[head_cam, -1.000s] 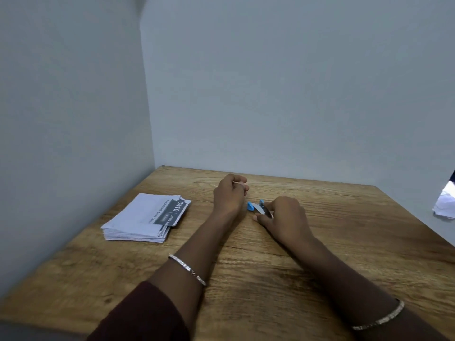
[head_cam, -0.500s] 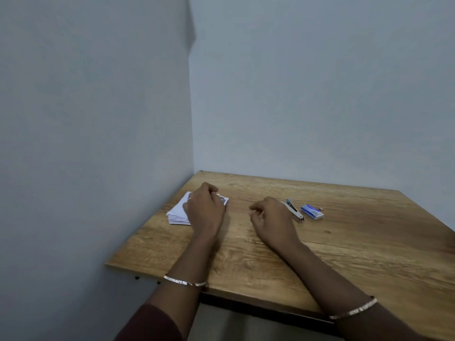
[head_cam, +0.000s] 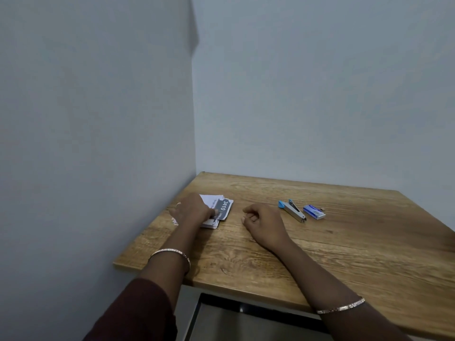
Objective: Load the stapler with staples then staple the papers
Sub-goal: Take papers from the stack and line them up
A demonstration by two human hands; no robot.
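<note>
A stack of white papers [head_cam: 222, 209] with a dark printed label lies at the table's left side. My left hand [head_cam: 193, 211] rests on top of it, thumb pressing the label, covering much of the stack. My right hand [head_cam: 263, 223] sits on the wood to the right of the stack, fingers loosely curled, holding nothing. A small silver stapler [head_cam: 293, 210] with blue ends lies to the right of that hand, apart from it. A blue and white staple box [head_cam: 314, 212] lies just right of the stapler.
The wooden table [head_cam: 344, 254] stands in a corner between two pale walls. Its left edge and near edge are close to my forearms. Below the near edge is a grey surface [head_cam: 246, 323].
My right hand let go of the stapler and moved left, away from it. My left hand moved onto the paper stack. The view pulled back and turned left.
</note>
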